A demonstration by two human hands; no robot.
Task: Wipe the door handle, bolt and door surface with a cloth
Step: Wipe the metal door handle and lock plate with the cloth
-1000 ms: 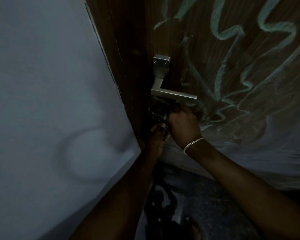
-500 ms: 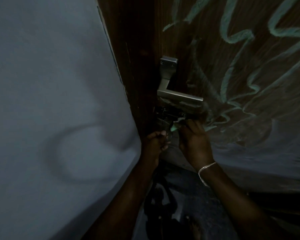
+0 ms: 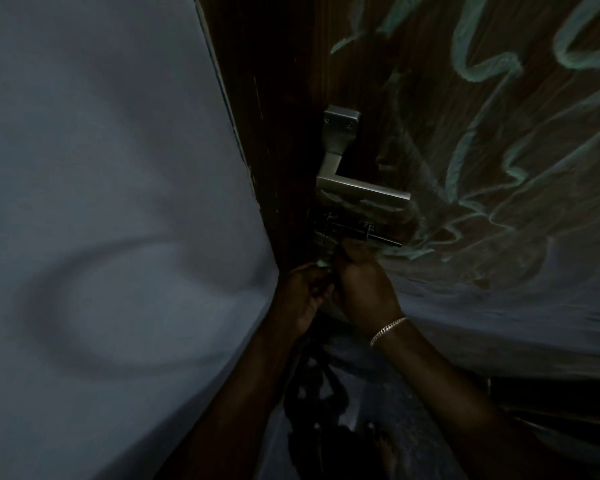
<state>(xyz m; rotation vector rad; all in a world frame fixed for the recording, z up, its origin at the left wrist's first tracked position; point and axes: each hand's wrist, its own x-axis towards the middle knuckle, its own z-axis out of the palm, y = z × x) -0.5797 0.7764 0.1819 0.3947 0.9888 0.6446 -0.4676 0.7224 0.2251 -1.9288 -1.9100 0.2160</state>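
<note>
Dim light obscures detail. Left hand [image 3: 302,299] and right hand [image 3: 361,289] are curled together just below the dark bolt [image 3: 357,233]; a pale scrap of cloth [image 3: 323,262] peeks between them, its grip unclear. The angular brushed-metal handle [image 3: 347,174] sits above on the wood-grain door [image 3: 430,98], streaked with greenish marks.

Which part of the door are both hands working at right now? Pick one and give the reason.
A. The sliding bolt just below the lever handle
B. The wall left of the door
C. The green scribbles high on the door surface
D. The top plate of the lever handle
A: the right hand and left hand meet right under the bolt, which sits below the lever handle, with a bit of pale cloth between them.
</note>
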